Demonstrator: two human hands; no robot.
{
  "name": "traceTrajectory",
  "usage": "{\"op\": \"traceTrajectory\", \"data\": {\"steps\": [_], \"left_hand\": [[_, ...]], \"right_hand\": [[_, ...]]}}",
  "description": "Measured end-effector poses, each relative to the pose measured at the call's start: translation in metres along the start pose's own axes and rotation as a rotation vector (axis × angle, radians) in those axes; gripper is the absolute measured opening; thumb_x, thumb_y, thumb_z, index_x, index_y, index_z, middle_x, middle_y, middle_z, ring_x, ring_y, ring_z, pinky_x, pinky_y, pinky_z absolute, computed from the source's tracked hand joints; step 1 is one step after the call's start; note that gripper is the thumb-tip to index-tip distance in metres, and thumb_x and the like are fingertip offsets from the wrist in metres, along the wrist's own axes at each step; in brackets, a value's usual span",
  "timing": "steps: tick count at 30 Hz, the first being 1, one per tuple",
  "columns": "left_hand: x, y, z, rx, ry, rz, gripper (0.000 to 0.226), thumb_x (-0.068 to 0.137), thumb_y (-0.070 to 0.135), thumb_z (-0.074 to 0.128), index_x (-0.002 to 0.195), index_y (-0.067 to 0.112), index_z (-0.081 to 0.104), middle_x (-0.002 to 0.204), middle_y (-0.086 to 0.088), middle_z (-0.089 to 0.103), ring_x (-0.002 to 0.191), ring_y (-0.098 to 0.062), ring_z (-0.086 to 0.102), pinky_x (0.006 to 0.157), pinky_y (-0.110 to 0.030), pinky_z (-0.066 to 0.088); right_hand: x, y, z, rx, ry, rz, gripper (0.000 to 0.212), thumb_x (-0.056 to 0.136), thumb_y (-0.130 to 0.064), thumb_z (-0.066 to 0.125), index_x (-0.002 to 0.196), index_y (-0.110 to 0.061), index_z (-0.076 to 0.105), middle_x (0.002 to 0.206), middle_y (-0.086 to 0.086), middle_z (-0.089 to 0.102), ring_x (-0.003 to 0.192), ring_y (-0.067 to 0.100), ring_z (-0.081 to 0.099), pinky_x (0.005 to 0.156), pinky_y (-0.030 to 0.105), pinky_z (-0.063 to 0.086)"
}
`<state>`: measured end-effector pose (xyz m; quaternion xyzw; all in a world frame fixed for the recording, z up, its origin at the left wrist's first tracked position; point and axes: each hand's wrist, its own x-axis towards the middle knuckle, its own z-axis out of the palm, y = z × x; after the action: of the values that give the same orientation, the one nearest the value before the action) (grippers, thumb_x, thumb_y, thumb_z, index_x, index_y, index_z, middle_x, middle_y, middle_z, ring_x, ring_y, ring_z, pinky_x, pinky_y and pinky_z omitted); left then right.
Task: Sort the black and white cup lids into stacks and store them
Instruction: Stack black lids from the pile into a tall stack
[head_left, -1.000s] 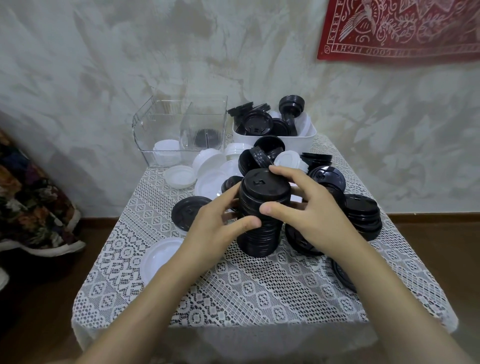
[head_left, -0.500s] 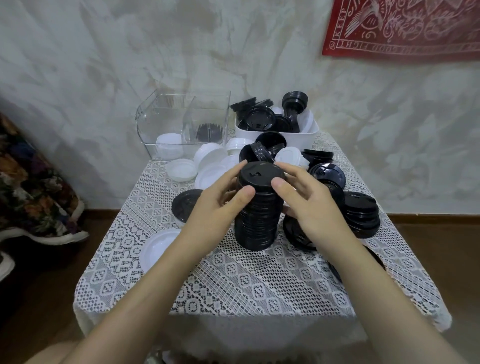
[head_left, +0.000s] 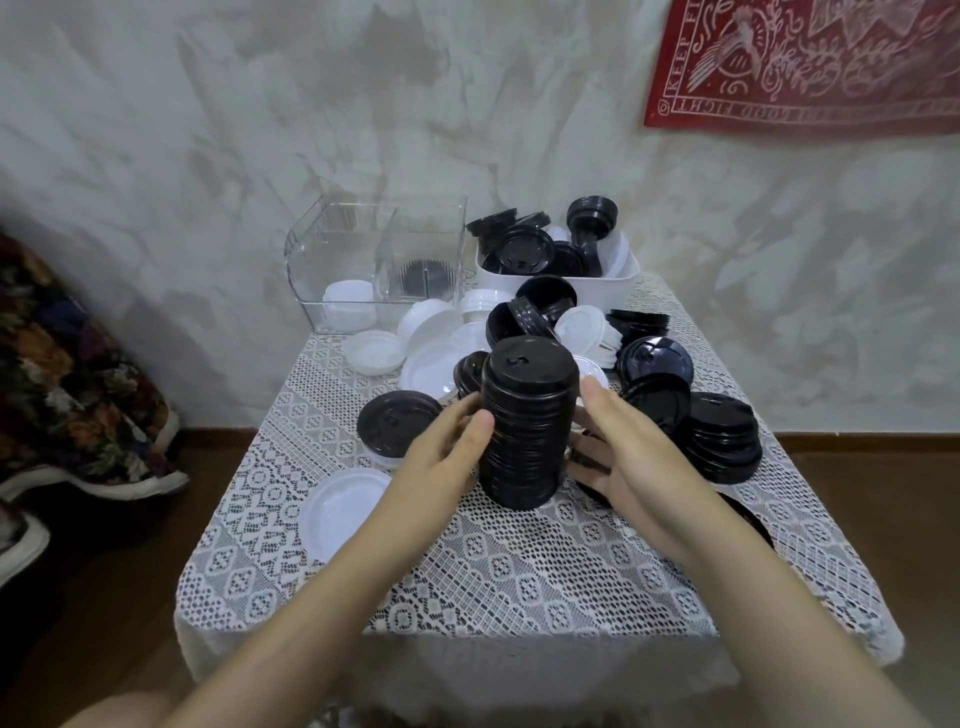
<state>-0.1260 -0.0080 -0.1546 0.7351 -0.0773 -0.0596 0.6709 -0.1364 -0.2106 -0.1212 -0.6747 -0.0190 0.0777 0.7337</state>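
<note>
While the tall stack of black lids (head_left: 524, 431) stands upright on the tabletop (head_left: 519, 577), the left hand (head_left: 441, 457) and right hand (head_left: 628, 462) cup it from either side, fingers (head_left: 480, 423) curled round its wall, with loose white lids (head_left: 431, 371) just behind and a clear bin (head_left: 311, 249) back-left.

Red banner (head_left: 810, 67) hangs above lace tablecloth (head_left: 519, 571)

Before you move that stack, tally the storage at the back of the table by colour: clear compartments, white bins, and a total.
Clear compartments: 2, the left clear compartment with white lids in it and the right clear compartment with black lids in it
White bin: 1
Total: 3
</note>
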Motion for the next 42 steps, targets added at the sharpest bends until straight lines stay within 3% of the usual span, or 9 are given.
{"op": "traceTrajectory", "data": {"steps": [6, 10, 17, 23, 27, 32, 36, 39, 42], "left_hand": [[-0.003, 0.004, 0.007, -0.072, -0.017, -0.143, 0.053, 0.091, 0.07, 0.047, 0.126, 0.037, 0.07, 0.126, 0.022, 0.071, 0.122, 0.0, 0.064, 0.113, -0.033, 0.046], [-0.008, 0.01, 0.011, -0.061, -0.003, -0.121, 0.067, 0.085, 0.069, 0.052, 0.137, 0.029, 0.064, 0.127, 0.019, 0.071, 0.119, 0.005, 0.064, 0.11, -0.031, 0.048], [-0.019, 0.013, 0.007, -0.079, 0.032, -0.094, 0.057, 0.088, 0.059, 0.056, 0.134, 0.029, 0.067, 0.122, 0.018, 0.073, 0.116, 0.005, 0.065, 0.106, -0.031, 0.051], [-0.023, 0.013, 0.005, -0.083, 0.035, -0.104, 0.046, 0.096, 0.048, 0.057, 0.137, 0.028, 0.064, 0.124, 0.019, 0.072, 0.117, 0.006, 0.064, 0.109, -0.033, 0.05], [-0.027, 0.02, 0.001, -0.077, 0.048, -0.064, 0.048, 0.094, 0.051, 0.057, 0.137, 0.029, 0.064, 0.124, 0.019, 0.072, 0.118, 0.004, 0.065, 0.107, -0.033, 0.05], [-0.027, 0.029, -0.02, -0.07, 0.148, 0.025, 0.048, 0.086, 0.054, 0.06, 0.132, 0.038, 0.062, 0.12, 0.017, 0.074, 0.113, -0.002, 0.069, 0.101, -0.03, 0.054], [-0.026, 0.04, -0.044, -0.038, 0.205, 0.094, 0.051, 0.087, 0.053, 0.057, 0.134, 0.034, 0.061, 0.115, 0.013, 0.076, 0.109, -0.005, 0.071, 0.09, -0.024, 0.058], [-0.018, 0.046, -0.069, -0.018, 0.252, 0.108, 0.05, 0.093, 0.053, 0.056, 0.138, 0.032, 0.059, 0.118, 0.013, 0.075, 0.11, -0.004, 0.07, 0.094, -0.028, 0.057], [-0.007, 0.046, -0.096, -0.028, 0.284, 0.092, 0.041, 0.102, 0.044, 0.054, 0.139, 0.029, 0.058, 0.116, 0.014, 0.075, 0.111, -0.005, 0.07, 0.097, -0.03, 0.058]], "right_hand": [[-0.001, 0.005, 0.004, 0.007, -0.005, 0.135, 0.064, 0.082, -0.075, 0.057, 0.132, -0.036, 0.067, 0.129, -0.01, 0.072, 0.123, 0.019, 0.066, 0.11, 0.052, 0.049], [-0.003, -0.001, 0.006, -0.03, 0.02, 0.146, 0.06, 0.084, -0.072, 0.057, 0.126, -0.031, 0.072, 0.124, -0.008, 0.074, 0.117, 0.021, 0.069, 0.109, 0.05, 0.051], [-0.007, -0.011, 0.009, -0.033, 0.002, 0.148, 0.046, 0.088, -0.067, 0.058, 0.117, -0.037, 0.077, 0.123, 0.001, 0.074, 0.118, 0.032, 0.068, 0.108, 0.056, 0.05], [-0.01, -0.008, 0.012, -0.019, -0.024, 0.195, 0.071, 0.07, -0.073, 0.067, 0.126, -0.029, 0.07, 0.116, 0.005, 0.078, 0.113, 0.026, 0.072, 0.11, 0.048, 0.05], [-0.01, -0.018, 0.015, -0.019, -0.049, 0.155, 0.055, 0.071, -0.071, 0.067, 0.107, -0.032, 0.081, 0.114, 0.006, 0.078, 0.117, 0.03, 0.07, 0.108, 0.049, 0.052], [-0.004, -0.033, 0.033, -0.02, -0.111, 0.123, 0.043, 0.071, -0.072, 0.066, 0.092, -0.038, 0.082, 0.103, 0.0, 0.078, 0.109, 0.022, 0.072, 0.108, 0.045, 0.052], [0.01, -0.048, 0.057, -0.042, -0.146, 0.086, 0.039, 0.084, -0.067, 0.061, 0.094, -0.036, 0.082, 0.104, -0.001, 0.08, 0.107, 0.019, 0.074, 0.104, 0.042, 0.054], [0.029, -0.057, 0.082, -0.047, -0.169, 0.068, 0.041, 0.079, -0.07, 0.066, 0.097, -0.036, 0.081, 0.11, 0.0, 0.078, 0.107, 0.019, 0.074, 0.103, 0.041, 0.055], [0.055, -0.061, 0.106, -0.056, -0.19, 0.072, 0.04, 0.088, -0.068, 0.063, 0.105, -0.035, 0.078, 0.104, -0.005, 0.077, 0.101, 0.018, 0.073, 0.1, 0.038, 0.055]]}}
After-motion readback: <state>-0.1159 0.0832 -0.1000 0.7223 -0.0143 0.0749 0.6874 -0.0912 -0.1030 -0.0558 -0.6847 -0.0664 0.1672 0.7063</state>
